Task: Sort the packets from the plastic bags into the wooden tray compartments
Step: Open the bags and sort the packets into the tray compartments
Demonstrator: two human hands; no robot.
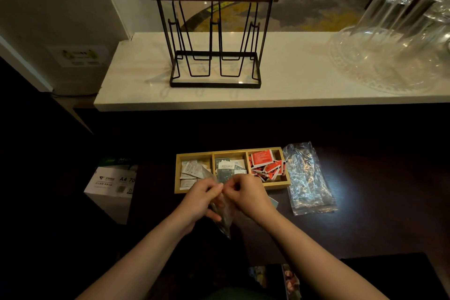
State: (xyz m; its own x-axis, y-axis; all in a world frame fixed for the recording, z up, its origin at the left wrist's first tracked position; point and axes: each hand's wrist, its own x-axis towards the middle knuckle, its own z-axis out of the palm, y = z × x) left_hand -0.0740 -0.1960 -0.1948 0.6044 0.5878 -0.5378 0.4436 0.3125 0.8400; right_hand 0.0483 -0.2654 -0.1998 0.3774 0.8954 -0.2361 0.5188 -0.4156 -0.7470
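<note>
A wooden tray (194, 154) with three compartments lies on the dark table. White packets (191, 172) fill its left compartment, blue-and-white packets (229, 166) the middle one, red packets (266, 165) the right one. Just in front of the tray, my left hand (201, 198) and my right hand (247, 193) both pinch the top of a small clear plastic bag (222, 217) that hangs between them. The bag holds dark contents I cannot make out. My hands hide the tray's front edge.
An empty crumpled plastic bag (306, 178) lies right of the tray. A box of A4 paper (112, 185) stands to the left. On the white counter behind are a black wire rack (214, 41) and upturned glasses (399, 31) on a clear tray.
</note>
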